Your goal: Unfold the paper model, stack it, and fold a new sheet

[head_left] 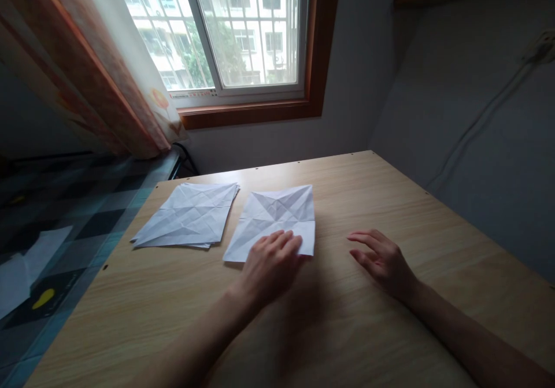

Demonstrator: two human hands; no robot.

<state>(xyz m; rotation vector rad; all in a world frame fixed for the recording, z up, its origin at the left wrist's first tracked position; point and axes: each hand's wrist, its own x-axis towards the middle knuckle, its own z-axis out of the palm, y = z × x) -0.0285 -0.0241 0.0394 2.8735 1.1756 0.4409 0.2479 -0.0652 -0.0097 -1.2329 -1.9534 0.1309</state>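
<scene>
A square white sheet of paper [277, 206], marked with crossing fold creases, lies in the middle of the wooden table. My left hand [274, 258] is over its near edge, fingers curled on top of the paper; the thumb is hidden. To the right, my right hand [381, 261] hovers close to the tabletop, thumb and fingers apart, with nothing in it. A short stretch of table separates it from the sheet. Left of the sheet is a loose stack of similar creased papers [191, 211], its edges not quite lined up.
The wooden table [390, 197] reaches toward the wall below a barred window [260, 35]. On the left, a checked cloth surface [95, 226] holds white papers [43, 255]. A curtain [87, 58] hangs there. A cable [477, 122] runs down the right wall.
</scene>
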